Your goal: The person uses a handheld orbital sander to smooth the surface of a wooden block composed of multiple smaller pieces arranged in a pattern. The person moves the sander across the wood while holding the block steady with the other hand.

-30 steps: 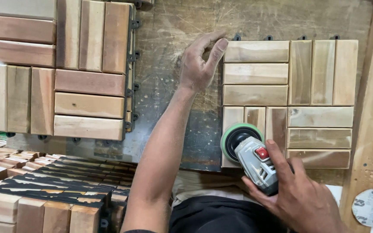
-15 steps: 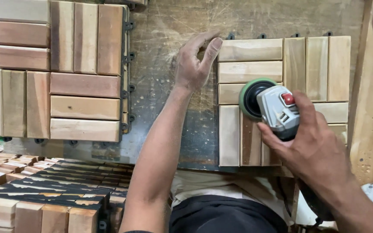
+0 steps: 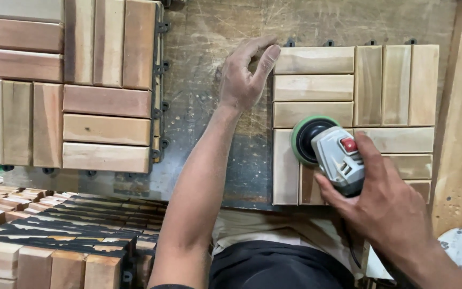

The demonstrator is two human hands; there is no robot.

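The right hand [image 3: 386, 208] is wrapped around the grey body of a handheld sander [image 3: 333, 155], fingers curled over its top beside a red switch, gripping it firmly. The sander's round green-rimmed pad sits flat on a wooden slat tile [image 3: 355, 123], near the middle of the tile's left half, where the horizontal slats meet the upright ones below. The left hand [image 3: 244, 77] rests at the tile's upper left corner, fingers loosely bent and partly spread, the thumb and forefinger touching the tile's left edge; it presses against the tile rather than closing around anything. The tile lies toward the right side of a scarred, dusty workbench [image 3: 209, 128], its near edge close to the bench's front edge, with small black plastic connector tabs showing along its far edge. On the bench's left side lies a larger stack of similar slat tiles [image 3: 65, 85], well apart from the one under the sander. At the lower left, off the bench's front edge, more tiles stand on edge in a row [image 3: 54, 235], their black plastic backing showing.
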